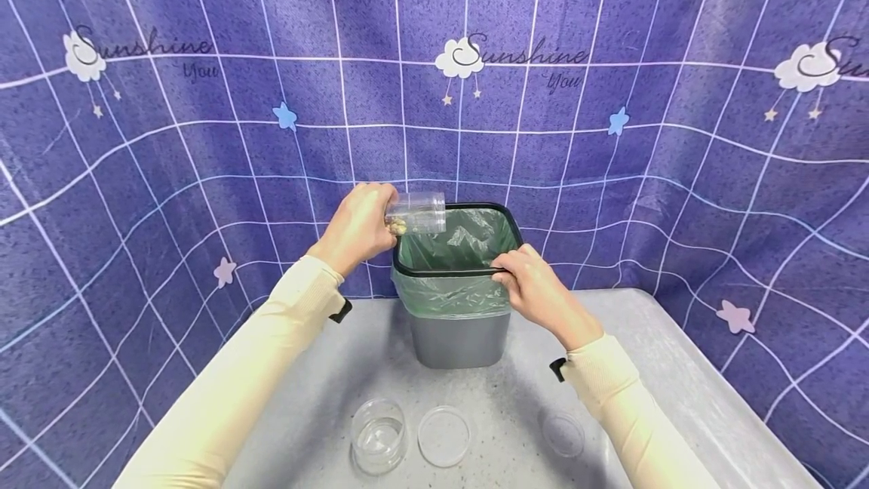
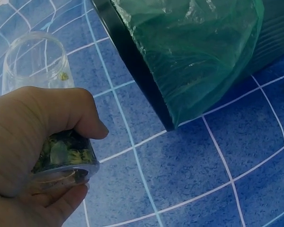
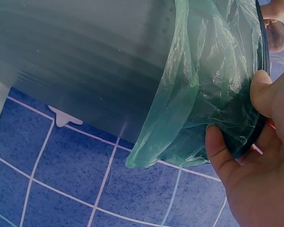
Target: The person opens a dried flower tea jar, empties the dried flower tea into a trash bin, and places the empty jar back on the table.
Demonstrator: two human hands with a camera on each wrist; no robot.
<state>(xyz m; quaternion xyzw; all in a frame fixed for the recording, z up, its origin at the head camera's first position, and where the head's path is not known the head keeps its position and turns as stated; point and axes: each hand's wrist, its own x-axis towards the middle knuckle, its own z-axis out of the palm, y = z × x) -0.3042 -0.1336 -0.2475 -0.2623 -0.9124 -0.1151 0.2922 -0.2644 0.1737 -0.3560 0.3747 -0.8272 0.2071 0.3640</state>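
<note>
My left hand [image 1: 360, 223] grips a clear plastic jar [image 1: 424, 211] by its base end, tipped nearly on its side. The jar's mouth points right, above the left rim of a grey trash can [image 1: 462, 338]. Yellow-green dried bits [image 2: 68, 153] lie near the jar's base, and one small piece clings close to its mouth in the left wrist view. A green plastic bag [image 1: 451, 296] lines the can and folds over the outside. With my right hand [image 1: 532, 285] I hold the can's black rim [image 1: 451, 273] at its near right corner, thumb and fingers around it.
On the grey tabletop [image 1: 305, 413] in front stand an uncovered clear round container [image 1: 379, 436] and a clear round lid [image 1: 444, 436]. Another clear disc [image 1: 563, 434] lies by my right forearm. A blue gridded cloth [image 1: 543, 142] hangs behind and at both sides.
</note>
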